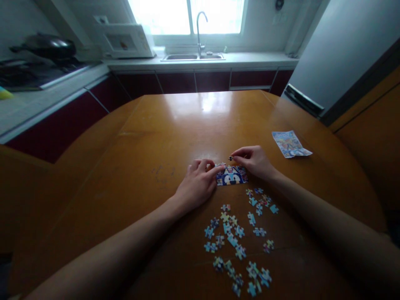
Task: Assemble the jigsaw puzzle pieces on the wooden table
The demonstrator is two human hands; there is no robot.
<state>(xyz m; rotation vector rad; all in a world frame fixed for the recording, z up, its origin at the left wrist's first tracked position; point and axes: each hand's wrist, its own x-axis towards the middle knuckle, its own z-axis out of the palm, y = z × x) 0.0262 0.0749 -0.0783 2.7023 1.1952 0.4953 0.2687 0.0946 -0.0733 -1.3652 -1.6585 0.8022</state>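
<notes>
A small joined patch of jigsaw puzzle (pixel 233 176), blue with a cartoon picture, lies on the brown wooden table (pixel 175 133). My left hand (pixel 198 183) rests on the table at the patch's left edge, fingers curled with the tips pressing on it. My right hand (pixel 254 160) hovers just above the patch's upper right corner and pinches one small puzzle piece (pixel 230 158) between thumb and forefinger. Several loose puzzle pieces (pixel 237 241) are scattered on the table nearer to me, between my forearms.
A printed picture leaflet (pixel 290 144) lies on the table to the right. Behind the table runs a kitchen counter with a sink and tap (pixel 198 46), a microwave (pixel 125 41) and a wok on a stove (pixel 46 48). A grey fridge (pixel 337 54) stands at right.
</notes>
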